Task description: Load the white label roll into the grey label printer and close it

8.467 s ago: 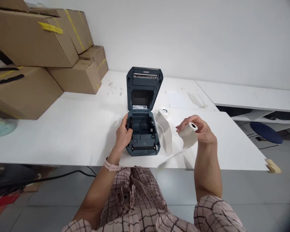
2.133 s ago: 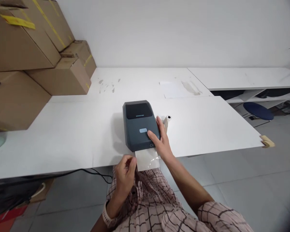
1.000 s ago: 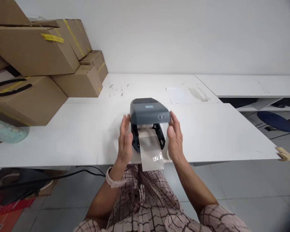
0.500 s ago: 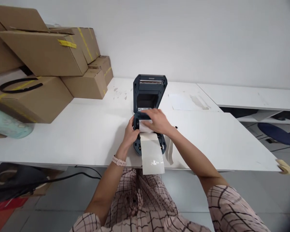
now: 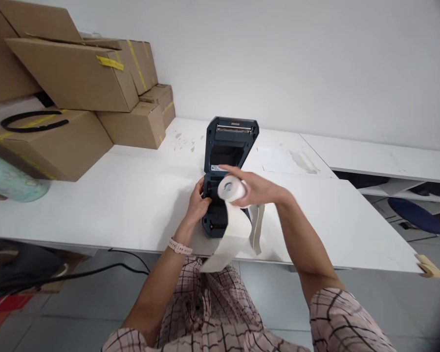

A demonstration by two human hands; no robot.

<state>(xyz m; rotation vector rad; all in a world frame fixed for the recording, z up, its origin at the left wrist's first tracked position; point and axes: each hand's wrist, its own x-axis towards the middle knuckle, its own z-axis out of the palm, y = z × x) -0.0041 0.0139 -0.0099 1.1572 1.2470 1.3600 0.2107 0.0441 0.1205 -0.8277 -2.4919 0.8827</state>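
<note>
A dark label printer [image 5: 232, 124] stands on the white table with its lid raised. My right hand [image 5: 254, 188] grips a white label roll [image 5: 229, 189] just above the printer's open bay, its round end facing left. A strip of labels [image 5: 227, 249] hangs from the roll past the table's front edge. On the printer's left rim, my left hand [image 5: 199, 201] is closed around the side, thumb on the inside. A narrow curled backing strip [image 5: 256, 230] lies to the right of the printer.
Cardboard boxes [image 5: 73, 73] are piled at the left, with a black headband [image 5: 34, 128] on one and a mint-green bottle [image 5: 12, 181] before them. A paper sheet [image 5: 273, 160] lies behind, right of the printer. A blue stool [image 5: 414, 215] stands at far right.
The label roll has come up out of the printer bay in my right hand, and its strip now hangs twisted. My left hand still holds the printer's left side.
</note>
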